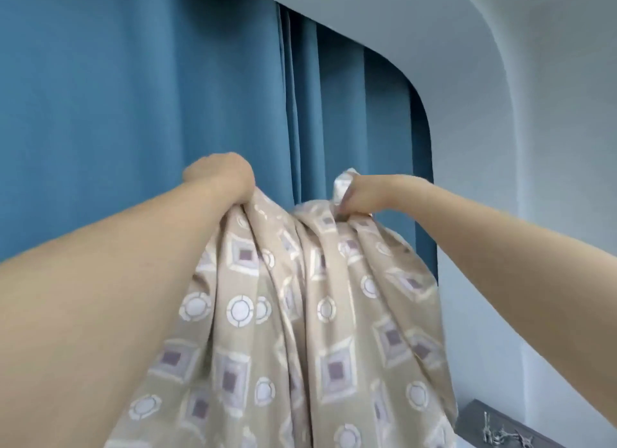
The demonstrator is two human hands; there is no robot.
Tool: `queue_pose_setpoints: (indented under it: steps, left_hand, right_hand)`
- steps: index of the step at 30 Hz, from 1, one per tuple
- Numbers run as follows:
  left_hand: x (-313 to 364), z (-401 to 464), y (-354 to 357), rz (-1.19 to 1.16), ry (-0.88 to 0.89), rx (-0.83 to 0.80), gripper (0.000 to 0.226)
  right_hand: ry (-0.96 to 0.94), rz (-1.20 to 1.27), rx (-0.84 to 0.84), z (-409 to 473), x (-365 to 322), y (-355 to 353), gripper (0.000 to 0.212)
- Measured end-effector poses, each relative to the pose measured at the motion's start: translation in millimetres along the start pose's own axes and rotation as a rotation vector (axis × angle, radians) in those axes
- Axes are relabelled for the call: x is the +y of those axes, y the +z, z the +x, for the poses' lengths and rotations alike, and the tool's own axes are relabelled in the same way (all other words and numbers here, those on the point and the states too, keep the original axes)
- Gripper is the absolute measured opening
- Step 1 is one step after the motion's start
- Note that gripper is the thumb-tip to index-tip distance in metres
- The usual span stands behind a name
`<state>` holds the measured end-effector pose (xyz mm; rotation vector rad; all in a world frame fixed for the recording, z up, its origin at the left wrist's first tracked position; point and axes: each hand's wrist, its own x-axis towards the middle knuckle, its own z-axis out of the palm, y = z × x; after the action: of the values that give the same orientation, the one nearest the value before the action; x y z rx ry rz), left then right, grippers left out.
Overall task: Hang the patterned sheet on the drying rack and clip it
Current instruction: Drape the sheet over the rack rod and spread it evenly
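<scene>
A: Where is the patterned sheet (300, 331) right now?

B: Held up in front of the blue curtain (133, 97), bunched at its top edge and hanging down in long folds. It is beige, printed with squares and circles.

A: And the 2 hands?

B: The left hand (222, 177) is at the sheet's upper left, clenched around a gathered handful of the fabric, seen from the back of the fist. The right hand (362, 195) is at the sheet's upper right, its fingers (347, 199) curled tight on another bunch, with a small white tuft of cloth sticking up above the fist. Both arms reach forward and up, with only a short span of fabric between the hands.

A: Is the drying rack in sight?

B: I cannot tell; no rack shows beside the sheet.

A: Anything else around it?

B: A pale wall (551, 147) lies to the right of the sheet, curving into the ceiling above the curtain. Below the sheet's right edge sits a grey ledge (484, 417) carrying some small metal pieces (494, 436), too blurred to identify.
</scene>
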<state>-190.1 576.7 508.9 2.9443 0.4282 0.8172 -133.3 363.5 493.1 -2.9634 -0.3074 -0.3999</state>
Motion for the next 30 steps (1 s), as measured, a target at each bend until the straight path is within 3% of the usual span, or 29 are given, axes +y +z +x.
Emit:
queue_pose_setpoints:
  steps: [1, 3, 5, 9, 13, 17, 20, 25, 30]
  left_hand:
    - [-1.1, -7.6, 13.6, 0.211, 0.051, -0.224, 0.030]
    - [2.5, -28.7, 30.8, 0.368, 0.129, -0.548, 0.021]
    - [7.6, -44.5, 35.0, 0.316, 0.237, -0.586, 0.022]
    - [4.1, -61.4, 23.1, 0.110, 0.292, -0.578, 0.019]
    - [-8.8, -79.3, 3.9, -0.049, 0.260, -0.575, 0.026]
    - [-24.5, -105.9, -7.2, -0.071, 0.300, -0.490, 0.047]
    - [-43.2, -124.0, -7.1, 0.035, 0.338, -0.401, 0.050]
    - [-92.7, -151.8, -18.8, 0.114, 0.318, -0.253, 0.050]
    - [-165.1, -173.0, -30.1, 0.211, 0.299, -0.064, 0.036]
  right_hand:
    - [0.035, -0.098, -0.068, -13.7, 0.2, 9.1, 0.065]
    - [0.085, 0.106, -0.224, -44.5, 4.3, 16.8, 0.060]
    - [-0.004, 0.330, -0.423, -67.9, 15.2, 16.7, 0.053]
    - [-0.209, 0.311, -0.565, -77.6, 14.8, 5.5, 0.025]
    - [-0.146, 0.109, -0.550, -69.1, -1.4, -12.0, 0.016]
    - [0.048, -0.223, -0.209, -48.8, -8.6, -31.7, 0.023]
    - [-0.034, -0.408, -0.054, -48.4, -37.0, -16.5, 0.027]
    - [-0.268, -0.172, -0.111, -76.1, -119.9, 13.2, 0.035]
    - [-0.425, 0.202, -0.162, -126.4, -205.1, 26.8, 0.025]
